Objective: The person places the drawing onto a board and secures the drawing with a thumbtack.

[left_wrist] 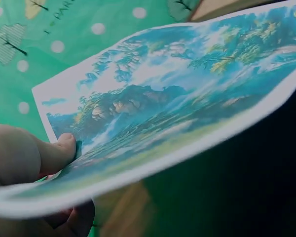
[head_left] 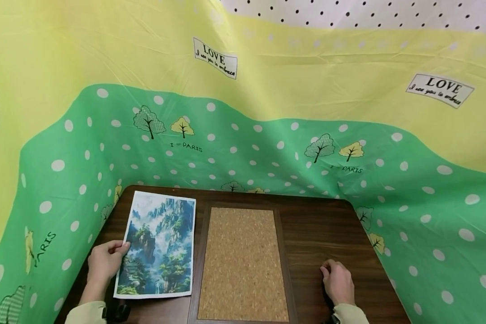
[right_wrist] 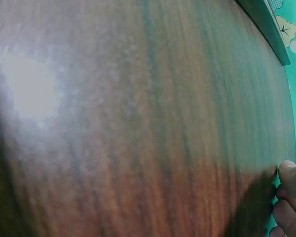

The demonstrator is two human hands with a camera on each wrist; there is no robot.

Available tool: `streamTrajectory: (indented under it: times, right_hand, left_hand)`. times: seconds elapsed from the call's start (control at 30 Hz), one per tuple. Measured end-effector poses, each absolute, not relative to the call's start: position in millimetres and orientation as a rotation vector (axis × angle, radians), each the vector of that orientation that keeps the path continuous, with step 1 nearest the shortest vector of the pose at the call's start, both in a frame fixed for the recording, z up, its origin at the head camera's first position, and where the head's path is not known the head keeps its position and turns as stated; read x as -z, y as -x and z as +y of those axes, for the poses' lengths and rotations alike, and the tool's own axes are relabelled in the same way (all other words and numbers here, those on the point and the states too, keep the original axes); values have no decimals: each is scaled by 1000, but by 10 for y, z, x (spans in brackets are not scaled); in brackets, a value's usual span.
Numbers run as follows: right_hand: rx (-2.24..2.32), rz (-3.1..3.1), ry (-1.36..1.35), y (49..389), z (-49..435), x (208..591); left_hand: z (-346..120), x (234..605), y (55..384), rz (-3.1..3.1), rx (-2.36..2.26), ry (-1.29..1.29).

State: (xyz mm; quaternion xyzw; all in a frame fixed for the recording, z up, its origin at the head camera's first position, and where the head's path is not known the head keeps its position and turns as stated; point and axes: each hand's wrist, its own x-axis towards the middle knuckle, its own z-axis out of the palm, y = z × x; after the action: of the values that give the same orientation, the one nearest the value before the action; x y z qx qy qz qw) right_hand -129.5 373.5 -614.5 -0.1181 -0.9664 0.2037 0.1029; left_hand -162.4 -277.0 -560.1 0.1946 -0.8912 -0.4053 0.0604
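Note:
My left hand (head_left: 104,263) pinches the left edge of a printed landscape picture (head_left: 158,247), a white-bordered sheet with misty blue mountains and green trees. In the left wrist view the thumb lies on top of the print (left_wrist: 133,108), with fingers beneath; the sheet bows and its near edge is lifted. To the right of the picture lies a cork board (head_left: 243,265) in a dark wooden frame. My right hand (head_left: 337,281) rests beyond the board's right side, fingers loosely curled and holding nothing. Its fingertips (right_wrist: 288,173) show at the right wrist view's edge, close over the wood.
The dark wood-grain table (head_left: 324,229) has rounded far corners. A green and yellow patterned curtain (head_left: 251,148) hangs around its back and sides. In the right wrist view, the board's raised frame (right_wrist: 269,29) stands at the upper right.

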Motion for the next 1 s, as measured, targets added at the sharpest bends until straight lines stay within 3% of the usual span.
streamTrajectory:
  times: [0.43, 1.0]
  right_hand:
    - [-593, -2788, 341, 1286, 3739, 6196]
    - [-604, -2794, 380, 1255, 3750, 6201]
  left_hand:
    - [-2450, 5480, 1673, -2596, 1414, -497]
    - [-1249, 5793, 1805, -2501, 1813, -381]
